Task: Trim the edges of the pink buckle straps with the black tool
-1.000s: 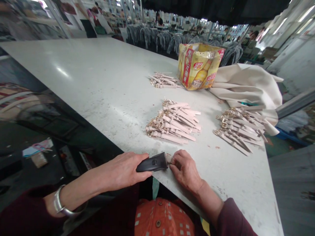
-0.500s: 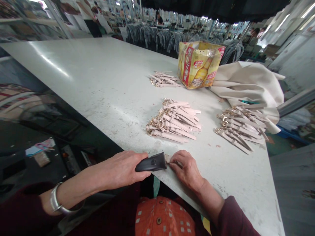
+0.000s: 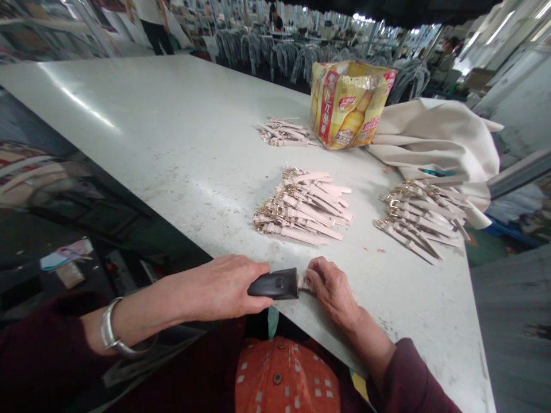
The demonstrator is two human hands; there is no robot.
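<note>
My left hand (image 3: 235,287) is wrapped round a black handheld tool (image 3: 278,284) at the table's near edge. Just right of the tool's flat end, my right hand (image 3: 330,287) is closed, its thumb and fingers pinching a small pale strap piece (image 3: 305,282) that meets the tool. Most of that piece is hidden by the fingers and the tool. Beyond my hands lies a pile of pale pink straps with gold buckles (image 3: 301,209). A second strap pile (image 3: 422,215) lies to the right, and a smaller one (image 3: 286,133) farther back.
The white table (image 3: 172,137) has its near edge running diagonally below my hands. A yellow printed bag (image 3: 350,109) stands at the back, beside folded cream material (image 3: 439,135). Dark shelving with small items (image 3: 71,267) is at the lower left. People and hanging grey bundles (image 3: 284,57) show beyond.
My left hand and the black tool have moved slightly right. My right hand has shifted a little right too, still pinching the strap piece. The view has tilted slightly.
</note>
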